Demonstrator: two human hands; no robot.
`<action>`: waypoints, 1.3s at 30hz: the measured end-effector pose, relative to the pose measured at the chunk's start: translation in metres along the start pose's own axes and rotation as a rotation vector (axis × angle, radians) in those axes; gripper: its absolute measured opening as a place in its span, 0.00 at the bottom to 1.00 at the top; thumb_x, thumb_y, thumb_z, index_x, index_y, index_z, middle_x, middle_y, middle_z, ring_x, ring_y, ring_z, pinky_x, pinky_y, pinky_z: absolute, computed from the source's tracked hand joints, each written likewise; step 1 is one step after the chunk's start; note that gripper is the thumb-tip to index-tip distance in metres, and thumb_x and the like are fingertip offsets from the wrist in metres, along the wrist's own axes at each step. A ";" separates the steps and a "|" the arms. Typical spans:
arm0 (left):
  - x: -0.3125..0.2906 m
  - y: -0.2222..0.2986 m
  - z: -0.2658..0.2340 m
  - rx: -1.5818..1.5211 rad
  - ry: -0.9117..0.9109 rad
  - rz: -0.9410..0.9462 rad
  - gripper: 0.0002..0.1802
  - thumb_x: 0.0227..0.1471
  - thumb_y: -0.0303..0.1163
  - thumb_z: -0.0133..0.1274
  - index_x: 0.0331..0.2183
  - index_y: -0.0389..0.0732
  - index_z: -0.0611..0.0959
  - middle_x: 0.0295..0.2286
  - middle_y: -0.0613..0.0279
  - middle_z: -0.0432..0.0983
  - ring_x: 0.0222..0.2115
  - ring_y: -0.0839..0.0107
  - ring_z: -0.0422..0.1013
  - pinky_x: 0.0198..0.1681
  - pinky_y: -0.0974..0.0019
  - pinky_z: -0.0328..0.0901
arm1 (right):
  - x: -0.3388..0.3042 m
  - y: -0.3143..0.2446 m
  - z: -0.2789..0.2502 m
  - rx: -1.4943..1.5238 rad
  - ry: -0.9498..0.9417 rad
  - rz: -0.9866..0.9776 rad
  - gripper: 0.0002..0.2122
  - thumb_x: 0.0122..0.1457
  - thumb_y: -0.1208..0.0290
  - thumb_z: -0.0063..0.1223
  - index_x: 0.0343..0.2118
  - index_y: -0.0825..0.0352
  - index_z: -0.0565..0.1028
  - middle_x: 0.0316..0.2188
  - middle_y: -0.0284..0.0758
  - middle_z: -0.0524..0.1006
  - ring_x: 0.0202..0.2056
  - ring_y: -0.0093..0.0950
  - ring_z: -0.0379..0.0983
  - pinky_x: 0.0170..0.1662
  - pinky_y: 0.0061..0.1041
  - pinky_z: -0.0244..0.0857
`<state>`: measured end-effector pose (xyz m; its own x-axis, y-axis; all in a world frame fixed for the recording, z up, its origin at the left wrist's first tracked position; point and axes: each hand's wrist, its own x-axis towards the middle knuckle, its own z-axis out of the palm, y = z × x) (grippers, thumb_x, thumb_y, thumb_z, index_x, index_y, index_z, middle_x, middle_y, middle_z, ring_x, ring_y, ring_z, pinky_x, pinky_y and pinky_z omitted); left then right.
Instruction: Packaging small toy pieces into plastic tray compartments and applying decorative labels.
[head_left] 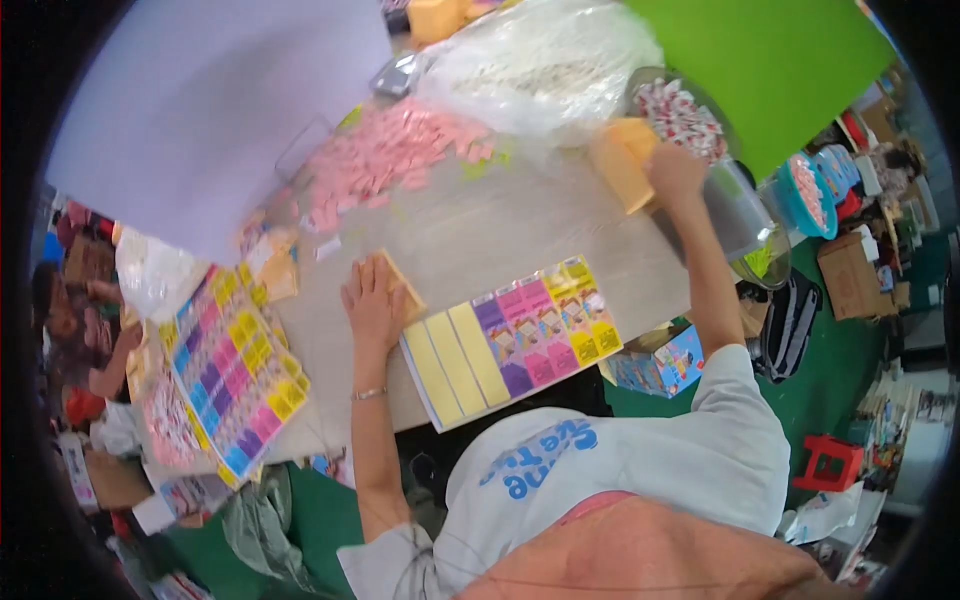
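My left hand (372, 305) lies flat on the table with its fingers stretched out, its edge against a small tan paper piece (402, 288). My right hand (678, 176) is closed at the edge of an orange-yellow paper packet (626, 165), held over the table's right side; the packet is somewhat blurred. In front of me lies a sticker sheet (540, 330) with purple, pink and yellow labels. Its left part is bare pale-yellow backing strips. A heap of small pink pieces (390, 155) is spread beyond my left hand.
Stacked colourful sticker sheets (235, 370) cover the table's left end. A clear plastic bag (540, 70) lies at the back. On the right are a bowl of red-and-white pieces (685, 120), a grey bin (735, 215) and a blue basin (808, 195). Large lilac (200, 120) and green (780, 70) panels rise behind.
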<state>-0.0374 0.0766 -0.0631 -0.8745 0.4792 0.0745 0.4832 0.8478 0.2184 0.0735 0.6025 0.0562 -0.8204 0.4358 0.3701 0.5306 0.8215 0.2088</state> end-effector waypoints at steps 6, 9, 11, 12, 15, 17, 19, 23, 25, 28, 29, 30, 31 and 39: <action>0.007 -0.003 0.004 0.007 0.092 0.026 0.39 0.60 0.52 0.49 0.67 0.50 0.61 0.68 0.60 0.51 0.69 0.51 0.45 0.68 0.37 0.41 | -0.070 -0.140 -0.133 0.664 -0.125 -0.123 0.10 0.55 0.63 0.57 0.24 0.64 0.80 0.21 0.40 0.79 0.24 0.40 0.78 0.30 0.39 0.71; 0.019 0.002 0.003 -0.010 0.073 0.025 0.40 0.59 0.55 0.49 0.67 0.51 0.61 0.68 0.61 0.51 0.69 0.53 0.44 0.68 0.36 0.40 | -0.102 -0.253 -0.074 0.670 -0.136 -0.402 0.11 0.47 0.60 0.60 0.21 0.64 0.80 0.20 0.41 0.79 0.23 0.41 0.78 0.26 0.39 0.71; 0.023 -0.008 0.003 -0.032 0.075 0.033 0.39 0.60 0.55 0.49 0.67 0.51 0.61 0.68 0.62 0.51 0.69 0.54 0.44 0.68 0.37 0.40 | -0.108 -0.313 -0.055 0.658 -0.162 -0.388 0.11 0.48 0.60 0.60 0.20 0.64 0.80 0.18 0.40 0.79 0.21 0.41 0.78 0.26 0.39 0.72; 0.025 -0.017 0.003 -0.069 0.082 0.065 0.39 0.60 0.55 0.48 0.67 0.51 0.62 0.68 0.62 0.51 0.69 0.54 0.44 0.68 0.37 0.40 | -0.107 -0.330 -0.054 0.666 -0.172 -0.399 0.11 0.48 0.60 0.60 0.20 0.64 0.80 0.18 0.40 0.79 0.21 0.41 0.78 0.26 0.39 0.72; 0.029 -0.022 0.002 -0.094 0.120 0.133 0.37 0.61 0.54 0.47 0.67 0.51 0.62 0.68 0.62 0.53 0.70 0.55 0.44 0.68 0.37 0.40 | -0.105 -0.345 -0.050 0.658 -0.414 -0.335 0.12 0.53 0.60 0.57 0.22 0.64 0.81 0.25 0.43 0.81 0.29 0.43 0.80 0.32 0.42 0.73; 0.029 -0.020 0.002 -0.079 0.151 0.156 0.37 0.62 0.54 0.47 0.66 0.51 0.63 0.68 0.63 0.53 0.70 0.55 0.45 0.68 0.37 0.40 | -0.107 -0.336 -0.044 0.699 -0.272 -0.391 0.11 0.54 0.61 0.59 0.29 0.64 0.82 0.35 0.42 0.82 0.38 0.43 0.80 0.36 0.42 0.73; 0.027 -0.015 0.003 -0.083 0.107 0.178 0.37 0.61 0.55 0.47 0.66 0.50 0.64 0.67 0.63 0.54 0.69 0.56 0.46 0.69 0.38 0.39 | -0.107 -0.320 -0.035 0.700 -0.197 -0.440 0.13 0.55 0.61 0.60 0.37 0.64 0.80 0.43 0.42 0.79 0.45 0.43 0.76 0.42 0.41 0.72; 0.036 -0.016 -0.004 -0.087 0.072 0.284 0.38 0.60 0.55 0.47 0.66 0.49 0.64 0.67 0.63 0.55 0.69 0.57 0.47 0.69 0.38 0.39 | -0.110 -0.321 -0.005 0.698 -0.076 -0.590 0.30 0.54 0.60 0.63 0.59 0.63 0.69 0.59 0.42 0.69 0.62 0.46 0.62 0.59 0.44 0.62; 0.039 -0.017 -0.007 -0.157 0.068 0.347 0.38 0.60 0.55 0.48 0.66 0.49 0.65 0.67 0.63 0.55 0.69 0.59 0.48 0.69 0.38 0.39 | -0.107 -0.329 0.003 0.713 -0.116 -0.599 0.31 0.55 0.60 0.63 0.61 0.64 0.67 0.60 0.44 0.67 0.63 0.46 0.60 0.61 0.45 0.59; 0.035 -0.013 -0.008 -0.182 0.115 0.290 0.37 0.60 0.55 0.48 0.65 0.50 0.66 0.67 0.63 0.55 0.69 0.58 0.48 0.69 0.38 0.39 | -0.109 -0.332 0.002 0.737 -0.148 -0.606 0.32 0.56 0.60 0.61 0.63 0.64 0.64 0.62 0.46 0.64 0.65 0.47 0.57 0.65 0.45 0.54; 0.035 -0.008 -0.008 -0.183 0.110 0.300 0.37 0.60 0.55 0.48 0.65 0.50 0.66 0.67 0.63 0.55 0.69 0.58 0.48 0.69 0.38 0.39 | -0.112 -0.329 0.003 0.741 -0.142 -0.602 0.32 0.57 0.60 0.60 0.63 0.65 0.64 0.63 0.46 0.63 0.65 0.48 0.56 0.67 0.45 0.51; 0.036 0.000 -0.007 -0.086 0.125 0.292 0.37 0.60 0.55 0.48 0.65 0.50 0.66 0.67 0.63 0.55 0.69 0.57 0.48 0.69 0.38 0.38 | -0.113 -0.324 0.003 0.737 -0.142 -0.589 0.32 0.57 0.60 0.60 0.63 0.65 0.64 0.63 0.46 0.63 0.65 0.48 0.56 0.67 0.45 0.51; 0.035 0.009 -0.007 0.005 0.139 0.286 0.37 0.59 0.55 0.49 0.65 0.50 0.66 0.67 0.63 0.56 0.69 0.56 0.48 0.69 0.39 0.38 | -0.115 -0.317 0.000 0.770 -0.109 -0.554 0.31 0.59 0.61 0.59 0.64 0.65 0.64 0.63 0.47 0.62 0.66 0.48 0.55 0.67 0.44 0.50; 0.031 0.006 -0.001 0.032 0.070 0.257 0.39 0.53 0.52 0.56 0.63 0.50 0.69 0.67 0.62 0.55 0.68 0.55 0.49 0.69 0.40 0.37 | -0.027 -0.074 -0.028 0.492 0.388 0.051 0.17 0.58 0.62 0.59 0.47 0.65 0.80 0.42 0.42 0.81 0.50 0.43 0.76 0.52 0.37 0.69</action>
<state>-0.0615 0.0963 -0.0582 -0.7229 0.6641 0.1910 0.6902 0.7074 0.1526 0.0622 0.5197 0.0562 -0.6104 0.3896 0.6897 0.3312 0.9164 -0.2246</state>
